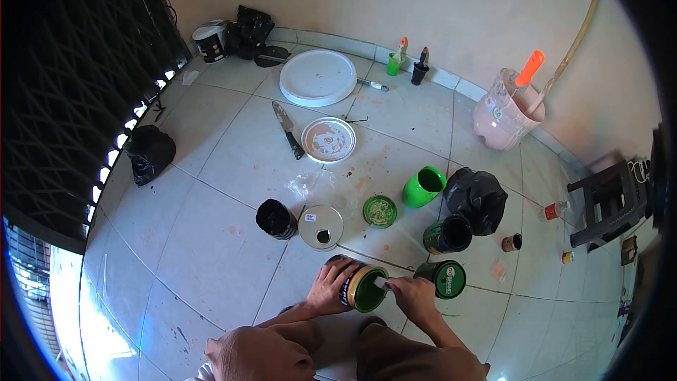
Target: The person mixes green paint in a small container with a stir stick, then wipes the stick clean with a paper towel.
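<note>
My left hand (333, 288) is wrapped around a paint can (350, 288), which lies tilted with its green-coated mouth facing right. In my right hand (415, 298) is a small flat grey scraper (382, 283), its blade at the can's rim. The handle is hidden in my fingers. Just right of that hand stands a dark green can with a printed lid (450, 280). Beyond the hands are a silver can top with a dark round hole (322, 227), a black open container (276, 219) and a round green-smeared lid (380, 212).
A bright green container (424, 187), a black plastic bag (477, 201) and an open dark can (448, 233) stand to the right. A knife (288, 130) lies beside white lids farther back. A pink bucket (502, 120) and a stool (608, 201) are right; a metal gate (77, 99) is left.
</note>
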A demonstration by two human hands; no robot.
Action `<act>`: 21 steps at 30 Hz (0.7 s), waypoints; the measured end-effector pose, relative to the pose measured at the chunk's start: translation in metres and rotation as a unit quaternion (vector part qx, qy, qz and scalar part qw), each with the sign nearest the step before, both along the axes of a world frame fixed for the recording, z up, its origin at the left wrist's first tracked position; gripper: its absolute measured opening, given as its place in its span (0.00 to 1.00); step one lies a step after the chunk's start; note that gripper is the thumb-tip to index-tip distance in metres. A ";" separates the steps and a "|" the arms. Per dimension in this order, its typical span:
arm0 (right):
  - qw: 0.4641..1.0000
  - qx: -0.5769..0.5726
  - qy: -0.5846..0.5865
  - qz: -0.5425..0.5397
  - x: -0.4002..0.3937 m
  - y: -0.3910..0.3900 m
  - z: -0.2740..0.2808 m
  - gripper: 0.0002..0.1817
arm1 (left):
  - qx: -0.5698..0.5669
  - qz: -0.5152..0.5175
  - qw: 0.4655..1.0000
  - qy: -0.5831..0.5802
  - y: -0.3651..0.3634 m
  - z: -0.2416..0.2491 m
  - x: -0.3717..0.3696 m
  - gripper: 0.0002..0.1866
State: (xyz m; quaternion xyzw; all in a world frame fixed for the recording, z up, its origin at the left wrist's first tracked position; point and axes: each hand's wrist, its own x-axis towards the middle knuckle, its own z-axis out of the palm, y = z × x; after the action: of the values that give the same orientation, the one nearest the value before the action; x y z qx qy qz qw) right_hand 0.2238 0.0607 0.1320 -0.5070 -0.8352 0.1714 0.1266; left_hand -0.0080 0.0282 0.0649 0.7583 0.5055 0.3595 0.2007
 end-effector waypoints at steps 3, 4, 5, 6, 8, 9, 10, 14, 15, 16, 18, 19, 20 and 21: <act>0.998 -0.058 -0.002 0.026 0.003 -0.007 -0.008 0.02 | 0.000 0.000 1.000 0.001 0.001 0.001 -0.001 0.48; 0.997 -0.071 0.002 0.039 0.003 -0.008 -0.006 0.02 | -0.001 -0.001 1.000 0.002 0.001 0.002 -0.001 0.49; 0.995 -0.085 0.005 0.052 0.002 -0.011 -0.002 0.03 | -0.002 0.000 1.000 0.004 0.001 0.003 -0.001 0.49; 0.993 -0.100 0.009 0.066 -0.001 -0.014 0.003 0.04 | -0.003 0.000 1.000 0.004 0.001 0.002 -0.002 0.49; 0.997 -0.056 0.036 0.026 -0.004 -0.009 0.008 0.03 | -0.006 -0.002 1.000 0.004 0.000 0.000 -0.002 0.49; 0.999 -0.033 0.027 0.005 -0.004 -0.006 0.007 0.03 | -0.008 -0.002 1.000 0.003 0.000 0.001 -0.002 0.49; 1.000 -0.007 0.020 -0.014 -0.003 -0.003 0.004 0.03 | -0.009 -0.001 1.000 0.002 0.000 0.001 -0.002 0.49; 0.993 -0.099 0.005 0.057 0.001 -0.010 -0.001 0.04 | -0.014 -0.002 1.000 0.001 0.000 -0.001 -0.004 0.49; 0.994 -0.099 0.020 0.049 -0.001 -0.010 0.003 0.04 | -0.014 0.000 1.000 -0.001 0.000 -0.001 -0.004 0.49; 0.993 -0.101 0.035 0.040 -0.003 -0.010 0.007 0.04 | -0.014 0.002 1.000 -0.004 -0.001 -0.001 -0.003 0.48; 0.997 -0.070 0.036 0.016 -0.004 -0.009 0.007 0.04 | -0.012 0.002 1.000 -0.005 -0.001 -0.002 -0.002 0.48; 0.999 -0.038 0.022 0.002 -0.003 -0.006 0.002 0.04 | -0.010 0.001 1.000 -0.004 -0.001 -0.001 -0.002 0.48; 1.000 -0.005 0.007 -0.012 -0.002 -0.004 -0.001 0.04 | -0.007 0.000 1.000 -0.003 0.000 -0.001 -0.002 0.49; 1.000 -0.026 0.003 0.002 -0.001 -0.005 -0.001 0.04 | -0.008 0.001 1.000 -0.004 0.000 -0.001 -0.003 0.49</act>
State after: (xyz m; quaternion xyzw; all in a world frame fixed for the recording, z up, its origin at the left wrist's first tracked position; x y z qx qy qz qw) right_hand 0.2233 0.0557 0.1308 -0.5080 -0.8312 0.1946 0.1152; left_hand -0.0107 0.0284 0.0640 0.7547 0.5082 0.3586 0.2088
